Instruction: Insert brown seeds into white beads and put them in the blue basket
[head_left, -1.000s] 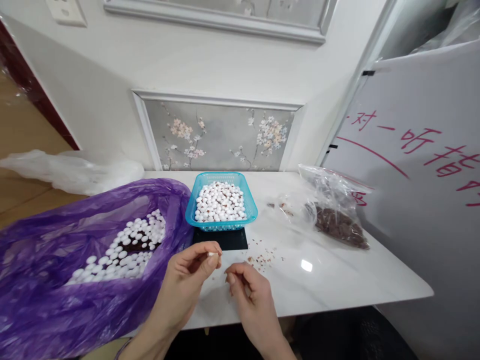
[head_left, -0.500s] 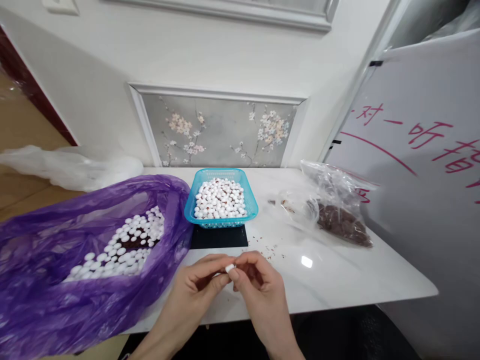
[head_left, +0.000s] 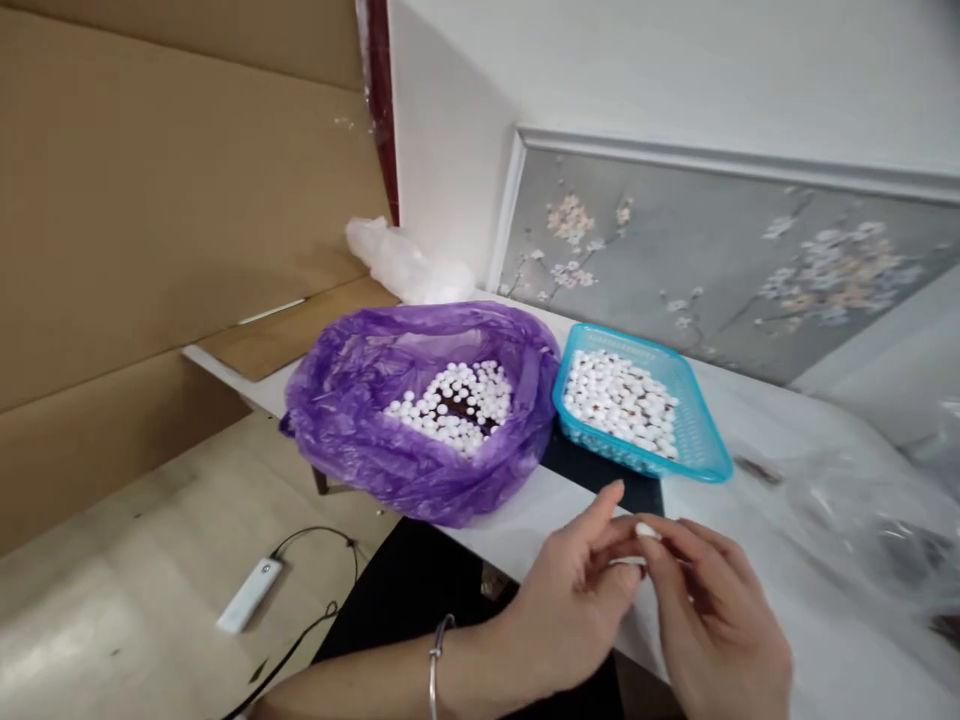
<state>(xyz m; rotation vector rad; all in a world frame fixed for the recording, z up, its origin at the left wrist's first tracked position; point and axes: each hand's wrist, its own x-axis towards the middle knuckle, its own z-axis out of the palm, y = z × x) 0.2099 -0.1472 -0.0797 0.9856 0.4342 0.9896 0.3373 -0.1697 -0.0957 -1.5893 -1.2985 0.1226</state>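
Note:
My left hand (head_left: 577, 600) and my right hand (head_left: 712, 625) meet above the near edge of the white marble table (head_left: 750, 560). Together their fingertips pinch one small white bead (head_left: 645, 530). A bracelet circles my left wrist. Behind the hands stands a blue plastic basket (head_left: 705, 455) filled with white beads, resting on a black slab. To its left lies a purple plastic bag (head_left: 360, 440), open, with several white beads inside.
A crumpled clear bag (head_left: 885, 520) lies at the right of the table. A white plastic bag (head_left: 397, 262) sits by the wall. On the floor at the left lies a white device with a black cable (head_left: 251, 592). Cardboard sheets line the left wall.
The view has swung left and tilted, so the purple bag and basket now sit further right. Both hands stay joined on the white bead, which the left hand alone held a second ago.

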